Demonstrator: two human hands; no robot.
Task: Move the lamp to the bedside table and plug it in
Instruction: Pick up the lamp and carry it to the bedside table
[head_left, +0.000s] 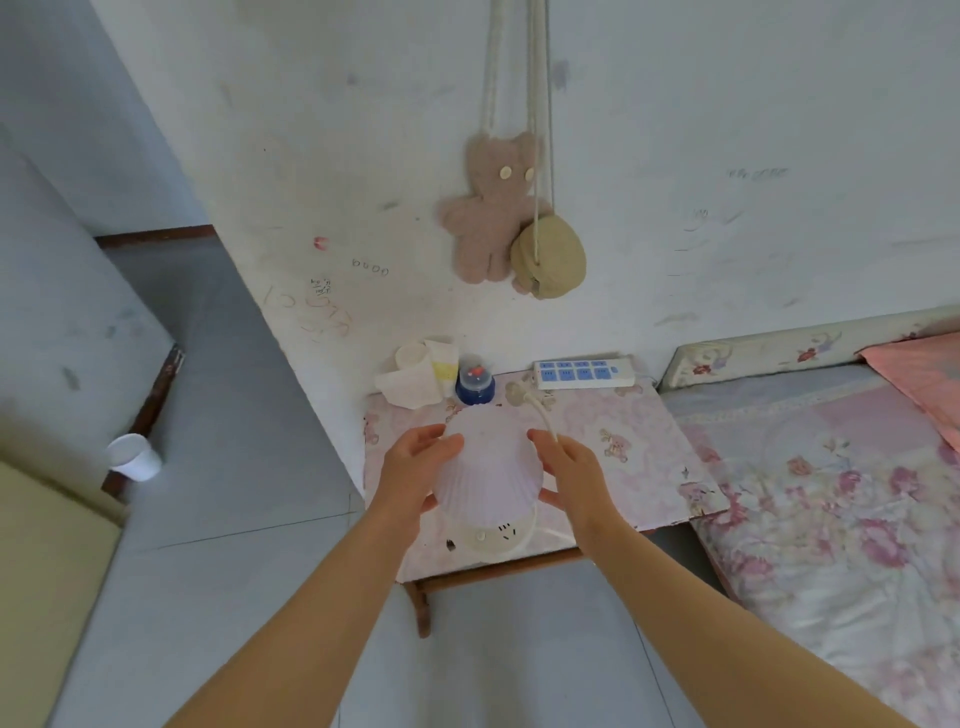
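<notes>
White ribbed lamp (488, 470) sits on table (649, 467), near its front edge, base (491, 538) on floral cover. We cup shade from both sides: left hand (415, 462) spread open against left flank, right hand (569, 467) likewise on right, fingers curved, touching shade. Cord (543, 415) runs from lamp back to plug (514, 389), lying loose just before blue-and-white power strip (584, 373) at wall. Blue bottle (474, 387) stands left of plug. Bed (831, 493) adjoins table on right.
</notes>
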